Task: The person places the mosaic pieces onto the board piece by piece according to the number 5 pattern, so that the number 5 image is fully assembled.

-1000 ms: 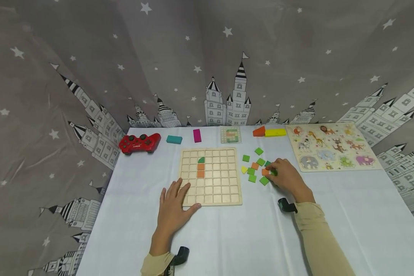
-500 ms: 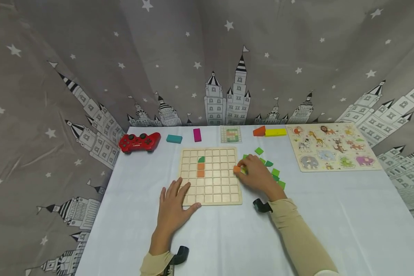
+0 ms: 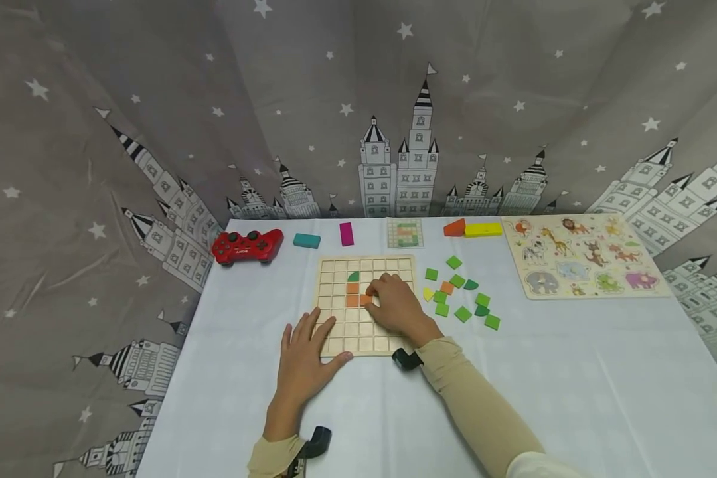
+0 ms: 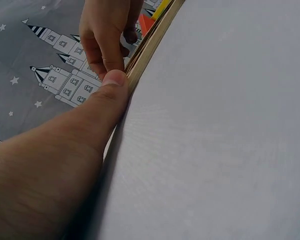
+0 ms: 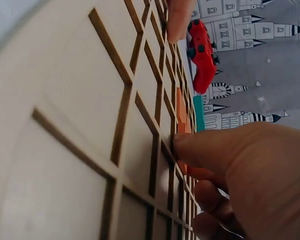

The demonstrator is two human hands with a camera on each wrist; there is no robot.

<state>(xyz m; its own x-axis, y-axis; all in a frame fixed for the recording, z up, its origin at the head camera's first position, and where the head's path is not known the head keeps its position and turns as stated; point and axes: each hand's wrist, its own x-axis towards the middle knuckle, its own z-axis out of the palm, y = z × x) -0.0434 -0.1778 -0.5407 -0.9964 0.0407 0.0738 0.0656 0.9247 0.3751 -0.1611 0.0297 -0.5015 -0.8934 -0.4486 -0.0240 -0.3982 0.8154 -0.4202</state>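
Grey curtain (image 3: 311,79), white stars and drawn castles, behind the grid board (image 3: 358,330). White tablecloth (image 3: 573,378) under the grid board and out around it. Animal puzzle board (image 3: 595,230) well to the right of the grid board: lion, giraffe, zebra, elephant, frog. Grid board itself pale wood, square cells, lying flat. Left hand (image 3: 305,365) spread, fingers on the grid board's left side, thumb at its near edge. Right hand (image 3: 397,305) over the grid board's middle, thumb and fingertips pinching an orange tile (image 3: 364,300). Red controller (image 3: 247,247) beyond the grid board's far-left corner, marking looks like SONY, upside down. Pattern card (image 3: 405,234) just past the grid board's far edge, coloured squares on a printed grid. Past that same edge: yellow block (image 3: 484,230) right beside an orange block (image 3: 454,228) off the far-right corner, teal block (image 3: 307,240) off the far-left corner, magenta block (image 3: 346,234) between teal block and card. Loose tiles (image 3: 463,314) scattered right of the grid board: mostly green squares, two dark green rounded ones, one orange square, one yellow triangle. In the grid board, left of middle, one column: green rounded tile (image 3: 354,277) on the far end, then two orange squares (image 3: 352,301) nearer. Held orange tile right beside the nearer orange square; can't tell if seated.
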